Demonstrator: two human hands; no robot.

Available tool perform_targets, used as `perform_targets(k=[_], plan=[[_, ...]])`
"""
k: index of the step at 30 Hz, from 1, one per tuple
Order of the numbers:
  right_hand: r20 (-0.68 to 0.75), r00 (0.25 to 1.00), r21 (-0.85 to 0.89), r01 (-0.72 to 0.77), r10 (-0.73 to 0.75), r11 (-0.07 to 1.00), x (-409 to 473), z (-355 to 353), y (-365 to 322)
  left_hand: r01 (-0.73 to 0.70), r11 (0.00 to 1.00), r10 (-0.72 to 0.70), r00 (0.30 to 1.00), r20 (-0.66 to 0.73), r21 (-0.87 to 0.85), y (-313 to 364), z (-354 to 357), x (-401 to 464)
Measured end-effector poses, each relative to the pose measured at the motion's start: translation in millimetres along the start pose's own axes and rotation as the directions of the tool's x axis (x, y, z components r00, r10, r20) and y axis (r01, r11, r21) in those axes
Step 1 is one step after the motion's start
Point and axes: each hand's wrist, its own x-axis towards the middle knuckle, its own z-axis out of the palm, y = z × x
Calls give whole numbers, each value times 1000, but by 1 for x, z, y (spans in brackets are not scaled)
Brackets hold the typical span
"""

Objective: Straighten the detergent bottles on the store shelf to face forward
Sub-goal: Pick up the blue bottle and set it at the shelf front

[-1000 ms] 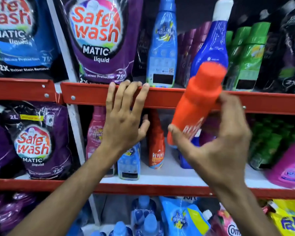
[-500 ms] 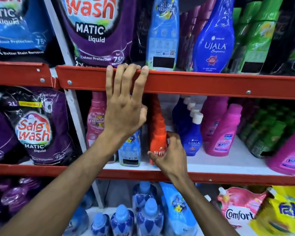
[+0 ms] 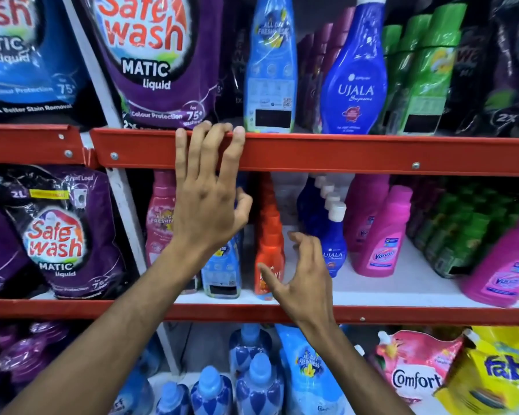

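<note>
An orange Revive bottle stands upright at the front of the middle shelf, with a row of orange bottles behind it. My right hand is just right of it, fingers spread, holding nothing. My left hand hangs by its fingertips on the red rail of the upper shelf. A small blue bottle and a pink bottle stand partly hidden behind my left hand and forearm. Blue Ujala bottles line up to the right of the orange one.
Pink Vanish bottles and green bottles fill the shelf's right side. Purple Safe Wash pouches sit at the left. The upper shelf holds a tall blue bottle and an Ujala bottle. Blue bottles and Comfort pouch sit below.
My right hand carried the orange bottle from the air onto the middle shelf, set it upright at the front, then let go and drew back slightly. My left hand stayed on the rail.
</note>
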Motion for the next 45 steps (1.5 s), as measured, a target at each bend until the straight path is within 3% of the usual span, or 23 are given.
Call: perform_targets(k=[3,5,7,13,16,21,25,30,34,37,42,45], plan=[[-276,929,-19,250,-245,968,5,-20,-19,20,1000,-20,1000,9,-6,-12,-2,-19],[-332,872,-117,342,-361,932,18,-33,-35,45,999,-45,999,17,14,-12,-3,-30],[-347,849,-226,336,-398,914,38,-49,-48,78,997,-78,997,8,19,-9,-2,-33],[-378,859,-395,187,-345,899,102,-92,-68,29,1000,-29,1000,7,4,18,2,-15],[-390,873,-338,160,-292,928,129,-104,-74,-15,1000,15,1000,18,-3,29,5,-7],[-280,949,-177,99,-147,979,157,-112,-76,-17,1000,17,998,61,4,44,11,0],[-250,960,-144,95,-129,985,165,-107,-75,-10,999,7,998,69,35,47,15,0],[-359,919,-65,149,-162,987,165,-111,-74,-24,998,22,999,48,52,44,18,-1],[-564,796,29,288,-223,957,159,-136,-74,-33,998,30,999,43,55,42,19,-3],[-606,744,30,377,-282,926,140,-157,-65,-31,999,30,999,36,39,42,18,-3],[-482,818,10,363,-314,932,79,-154,-27,-18,1000,18,1000,-2,18,43,21,-3],[-385,891,28,274,-242,961,39,-131,5,-8,1000,9,1000,-19,12,44,24,-4]])
